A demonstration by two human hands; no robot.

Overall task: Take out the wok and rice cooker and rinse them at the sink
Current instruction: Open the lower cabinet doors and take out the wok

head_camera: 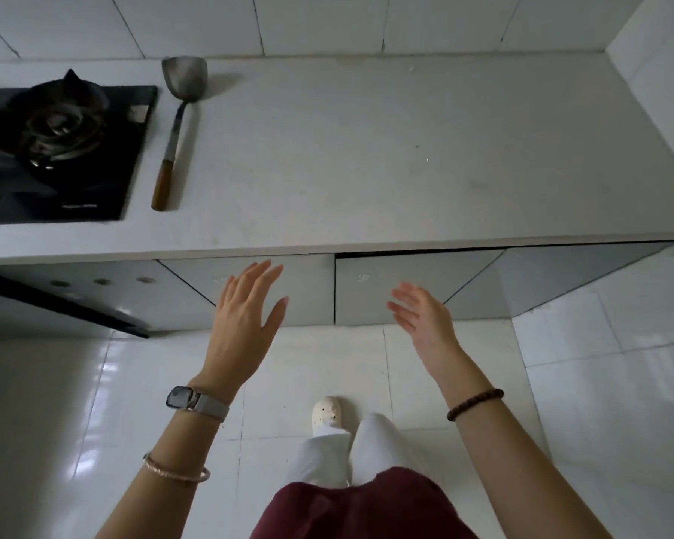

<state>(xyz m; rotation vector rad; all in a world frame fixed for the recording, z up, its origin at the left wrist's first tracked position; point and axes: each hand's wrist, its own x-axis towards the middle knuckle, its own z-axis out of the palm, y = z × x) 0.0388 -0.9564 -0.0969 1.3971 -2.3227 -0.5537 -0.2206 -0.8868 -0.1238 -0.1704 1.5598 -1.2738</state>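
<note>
Neither the wok nor the rice cooker is in view, and no sink shows either. We judge that both things are behind the cupboard doors (312, 282) under the surface (366, 149), because both hands hang just in front of those doors. The left hand (246, 313) is spread, fingers straight and apart, holding nothing. The right hand (421, 317) is also spread and empty, palm turned inward, and we cannot tell whether either hand touches a door. The door on the right shows a dark gap along its top edge, so it may be slightly ajar. A door pulled wide could swing into our foot, which is planted close in front of it. A wok dragged out by one handle could tip and knock whatever is stacked beside it, since we cannot see how the inside is packed. The spatula (180, 126) lies beside the stove (55, 149) with its handle pointing to the front edge — a pot lifted carelessly past it could sweep it off. The floor (561, 383) is glossy tile, and drips carried back from rinsing could make it slippery underfoot.
</note>
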